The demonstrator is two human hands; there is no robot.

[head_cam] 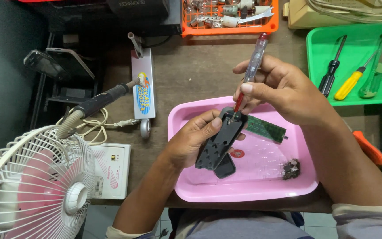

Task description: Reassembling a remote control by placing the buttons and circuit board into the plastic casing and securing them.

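Left hand (191, 141) grips black plastic casing (221, 139), tilted for access. Right hand (279, 90) pinches screwdriver (249, 73), tip on casing, above pink tray (244, 181).

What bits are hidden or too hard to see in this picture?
Head view only:
- Screwdriver tip: hidden inside the black casing.
- Left hand fingers: behind the casing.
- Small dark clump in the pink tray: too small to identify.
- Orange basket: cut by the top edge.
- Right hand: grips the screwdriver.

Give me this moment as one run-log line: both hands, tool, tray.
left hand: holds black plastic casing | right hand: holds clear-handled tester screwdriver, tip at casing's top | below: pink plastic tray with green circuit board
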